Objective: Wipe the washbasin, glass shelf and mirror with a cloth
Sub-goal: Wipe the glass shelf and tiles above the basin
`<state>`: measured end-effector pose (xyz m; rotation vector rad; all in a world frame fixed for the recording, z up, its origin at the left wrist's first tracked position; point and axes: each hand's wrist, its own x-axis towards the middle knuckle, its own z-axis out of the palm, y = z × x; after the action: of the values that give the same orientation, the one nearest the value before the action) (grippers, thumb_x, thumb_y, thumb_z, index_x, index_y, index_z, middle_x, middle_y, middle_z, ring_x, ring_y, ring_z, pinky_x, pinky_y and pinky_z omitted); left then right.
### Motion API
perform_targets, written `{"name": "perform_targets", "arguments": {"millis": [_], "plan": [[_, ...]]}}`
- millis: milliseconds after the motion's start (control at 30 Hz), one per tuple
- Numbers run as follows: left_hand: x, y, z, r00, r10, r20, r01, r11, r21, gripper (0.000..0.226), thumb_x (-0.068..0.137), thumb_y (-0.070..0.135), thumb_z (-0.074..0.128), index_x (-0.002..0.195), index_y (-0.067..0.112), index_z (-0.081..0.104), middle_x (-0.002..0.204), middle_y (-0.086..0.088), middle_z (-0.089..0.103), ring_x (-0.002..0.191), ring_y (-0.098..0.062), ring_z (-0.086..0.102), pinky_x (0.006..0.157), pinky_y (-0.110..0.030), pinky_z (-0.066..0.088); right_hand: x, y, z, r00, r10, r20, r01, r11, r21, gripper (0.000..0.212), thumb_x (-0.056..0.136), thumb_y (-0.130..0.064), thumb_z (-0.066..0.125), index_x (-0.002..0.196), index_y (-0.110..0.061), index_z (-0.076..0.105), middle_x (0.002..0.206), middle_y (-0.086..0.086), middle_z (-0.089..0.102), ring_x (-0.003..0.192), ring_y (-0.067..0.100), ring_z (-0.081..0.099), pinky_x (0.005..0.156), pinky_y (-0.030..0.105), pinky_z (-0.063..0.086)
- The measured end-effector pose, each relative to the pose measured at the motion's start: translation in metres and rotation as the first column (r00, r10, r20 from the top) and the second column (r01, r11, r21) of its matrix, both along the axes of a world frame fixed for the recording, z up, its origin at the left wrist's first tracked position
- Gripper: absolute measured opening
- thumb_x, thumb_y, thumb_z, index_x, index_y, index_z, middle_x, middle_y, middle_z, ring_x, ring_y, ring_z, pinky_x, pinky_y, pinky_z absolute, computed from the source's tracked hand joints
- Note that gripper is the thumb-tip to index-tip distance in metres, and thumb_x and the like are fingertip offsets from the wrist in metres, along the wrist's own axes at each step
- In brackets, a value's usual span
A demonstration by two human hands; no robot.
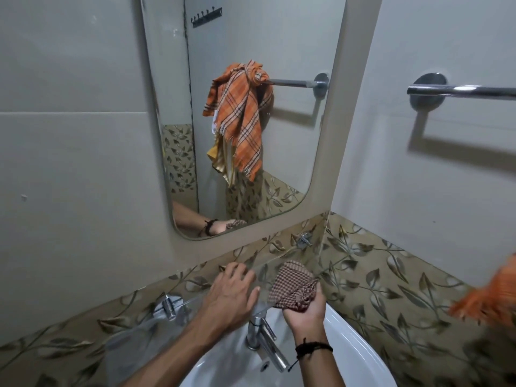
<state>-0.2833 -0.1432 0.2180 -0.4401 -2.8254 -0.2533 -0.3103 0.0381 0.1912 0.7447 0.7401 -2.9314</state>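
Head view, over the washbasin (351, 356). My right hand (305, 308) is closed around a bunched brown checked cloth (293, 286), pressing it onto the glass shelf (156, 325) near its right end. My left hand (230, 291) lies flat on the shelf just beside the cloth, fingers spread wide and gripping nothing. The chrome tap (265, 342) stands below the shelf, between my wrists. The mirror (237, 79) hangs on the wall above, reflecting an orange plaid towel on a rail. A dark cord bracelet (312, 348) circles my right wrist.
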Motion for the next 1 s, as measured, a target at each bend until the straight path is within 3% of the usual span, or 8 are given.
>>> {"name": "perform_targets", "arguments": {"millis": [100, 167, 233, 300, 500, 700, 867, 1000], "plan": [[-0.001, -0.001, 0.001, 1.0, -0.004, -0.027, 0.003, 1.0, -0.006, 0.035, 0.105, 0.049, 0.027, 0.123, 0.026, 0.045, 0.133, 0.003, 0.044, 0.125, -0.014, 0.033, 0.106, -0.033, 0.035, -0.022, 0.003, 0.018, 0.999, -0.041, -0.033, 0.048, 0.962, 0.268, 0.059, 0.105, -0.053, 0.032, 0.132, -0.005, 0.052, 0.129, 0.021, 0.057, 0.116, 0.036, 0.055, 0.108, 0.049, 0.042], [-0.001, -0.001, 0.0, 0.998, -0.007, -0.057, 0.007, 1.0, -0.009, 0.034, 0.105, 0.049, 0.027, 0.121, 0.026, 0.046, 0.129, 0.003, 0.046, 0.122, -0.015, 0.035, 0.103, -0.032, 0.036, -0.042, 0.007, 0.024, 0.983, -0.173, 0.054, 0.138, 0.907, 0.399, 0.054, 0.106, -0.042, 0.041, 0.144, -0.004, 0.039, 0.141, 0.018, 0.051, 0.122, 0.036, 0.054, 0.105, 0.044, 0.044], [-0.001, -0.002, -0.002, 0.998, -0.009, -0.063, 0.009, 1.0, -0.007, 0.034, 0.106, 0.048, 0.026, 0.121, 0.025, 0.046, 0.127, 0.003, 0.047, 0.119, -0.014, 0.035, 0.101, -0.032, 0.035, -0.059, 0.009, 0.031, 0.941, -0.336, 0.049, 0.251, 0.784, 0.567, 0.053, 0.106, -0.029, 0.045, 0.151, -0.008, 0.028, 0.147, 0.017, 0.046, 0.128, 0.037, 0.053, 0.101, 0.039, 0.044], [-0.001, -0.003, -0.003, 0.998, -0.016, -0.063, 0.015, 1.0, -0.002, 0.033, 0.106, 0.048, 0.026, 0.122, 0.026, 0.045, 0.126, 0.003, 0.046, 0.117, -0.013, 0.035, 0.1, -0.031, 0.035, -0.07, 0.01, 0.033, 0.919, -0.392, 0.026, 0.269, 0.675, 0.687, 0.057, 0.105, -0.024, 0.046, 0.154, -0.01, 0.022, 0.149, 0.019, 0.046, 0.13, 0.039, 0.052, 0.103, 0.041, 0.043], [-0.003, -0.004, -0.008, 0.997, -0.019, -0.079, 0.019, 1.0, 0.008, 0.033, 0.106, 0.048, 0.026, 0.12, 0.026, 0.046, 0.126, 0.003, 0.047, 0.116, -0.013, 0.035, 0.098, -0.031, 0.036, -0.061, -0.006, 0.018, 0.929, -0.368, 0.041, 0.214, 0.623, 0.752, 0.067, 0.102, -0.025, 0.051, 0.158, -0.017, 0.016, 0.148, 0.019, 0.049, 0.123, 0.041, 0.057, 0.102, 0.049, 0.048], [-0.002, -0.004, -0.009, 0.986, -0.032, -0.164, 0.036, 0.999, 0.018, 0.03, 0.106, 0.043, 0.029, 0.114, 0.025, 0.052, 0.122, 0.004, 0.053, 0.115, -0.014, 0.04, 0.094, -0.03, 0.039, -0.018, -0.043, 0.012, 0.973, -0.218, 0.069, 0.066, 0.559, 0.827, 0.075, 0.105, -0.031, 0.047, 0.16, -0.012, 0.0, 0.15, 0.024, 0.045, 0.128, 0.043, 0.053, 0.103, 0.047, 0.043], [0.004, -0.013, -0.006, 0.975, -0.022, -0.22, 0.028, 0.999, 0.024, 0.023, 0.097, 0.033, 0.038, 0.108, 0.026, 0.057, 0.114, 0.005, 0.061, 0.107, -0.016, 0.047, 0.079, -0.03, 0.047, -0.056, 0.016, 0.034, 0.956, -0.258, 0.139, 0.027, 0.55, 0.835, 0.052, 0.105, -0.028, 0.043, 0.147, -0.009, 0.019, 0.134, 0.026, 0.057, 0.106, 0.042, 0.063, 0.087, 0.049, 0.054], [0.017, -0.034, 0.003, 0.967, -0.05, -0.249, 0.056, 0.998, 0.016, 0.027, 0.094, 0.035, 0.039, 0.114, 0.029, 0.056, 0.117, 0.007, 0.062, 0.105, -0.015, 0.053, 0.076, -0.03, 0.051, -0.076, 0.049, 0.05, 0.944, -0.274, 0.185, -0.031, 0.485, 0.874, 0.05, 0.107, -0.026, 0.039, 0.148, -0.001, 0.024, 0.134, 0.028, 0.056, 0.113, 0.044, 0.06, 0.091, 0.047, 0.051]]}}
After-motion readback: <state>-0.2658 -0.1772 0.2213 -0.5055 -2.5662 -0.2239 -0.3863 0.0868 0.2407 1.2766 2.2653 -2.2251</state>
